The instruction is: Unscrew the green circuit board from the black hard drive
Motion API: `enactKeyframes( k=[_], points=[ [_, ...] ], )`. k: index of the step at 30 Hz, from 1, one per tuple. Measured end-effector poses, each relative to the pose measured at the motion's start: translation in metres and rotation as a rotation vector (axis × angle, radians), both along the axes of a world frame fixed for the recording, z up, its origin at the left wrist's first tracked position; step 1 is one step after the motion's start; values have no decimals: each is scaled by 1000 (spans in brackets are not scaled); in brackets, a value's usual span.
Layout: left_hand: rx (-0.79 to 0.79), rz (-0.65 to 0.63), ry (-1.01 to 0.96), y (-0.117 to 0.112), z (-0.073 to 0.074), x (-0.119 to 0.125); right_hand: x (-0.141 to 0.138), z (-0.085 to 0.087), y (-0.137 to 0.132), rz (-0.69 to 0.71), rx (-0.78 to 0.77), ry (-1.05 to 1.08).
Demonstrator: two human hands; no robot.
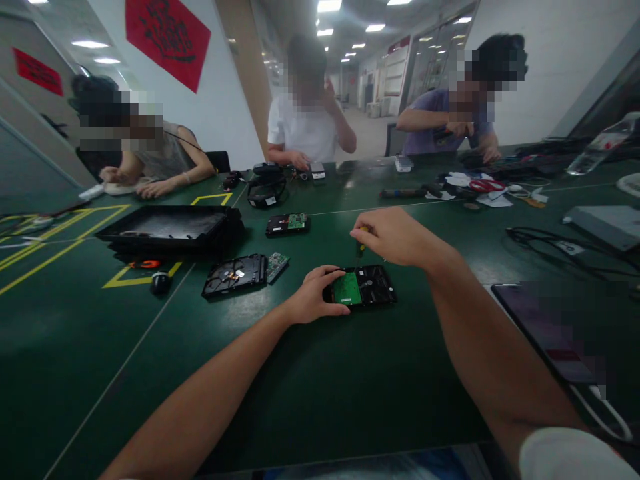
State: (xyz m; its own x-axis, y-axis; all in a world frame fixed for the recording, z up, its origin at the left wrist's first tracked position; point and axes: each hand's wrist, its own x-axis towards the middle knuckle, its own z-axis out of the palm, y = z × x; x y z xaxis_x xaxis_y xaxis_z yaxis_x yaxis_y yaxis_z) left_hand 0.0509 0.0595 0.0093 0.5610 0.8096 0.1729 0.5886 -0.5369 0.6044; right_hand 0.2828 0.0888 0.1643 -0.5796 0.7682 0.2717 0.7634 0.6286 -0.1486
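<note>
On the green table lies a hard drive (pixel 377 285) with its green circuit board facing up. My left hand (pixel 313 297) grips its left end, thumb on the near edge and fingers along the far one. Just above and beyond the drive, my right hand (pixel 393 233) is closed around a screwdriver (pixel 361 243) with a yellow and dark handle, held roughly upright. The screwdriver's tip is too small to make out. To the left are another hard drive (pixel 233 277) and a loose circuit board (pixel 277 265) touching or close to its right side.
Farther back sits a third drive (pixel 287 225). A black tray (pixel 173 223) and a computer mouse (pixel 161 283) are at left. On the right lie a phone (pixel 543 333), black cables (pixel 550 250) and a grey box (pixel 605 225). Three people sit across the table (pixel 300 387).
</note>
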Motion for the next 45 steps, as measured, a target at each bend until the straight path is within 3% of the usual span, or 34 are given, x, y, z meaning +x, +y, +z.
enactKeyframes(
  k=[7,15,20,35,45],
  points=[
    [-6,4,3,-2,2,1,-4,-3,1,5,48,2],
    [-5,6,1,-1,2,1,-8,0,-4,93,-66,90],
    [-10,5,0,-1,2,1,-5,2,-6,58,-192,152],
    [-20,0,7,-1,2,0,-2,-1,2,-117,-142,156],
    [-7,-2,-1,-1,1,0,1,-8,8,64,-414,361]
  ],
)
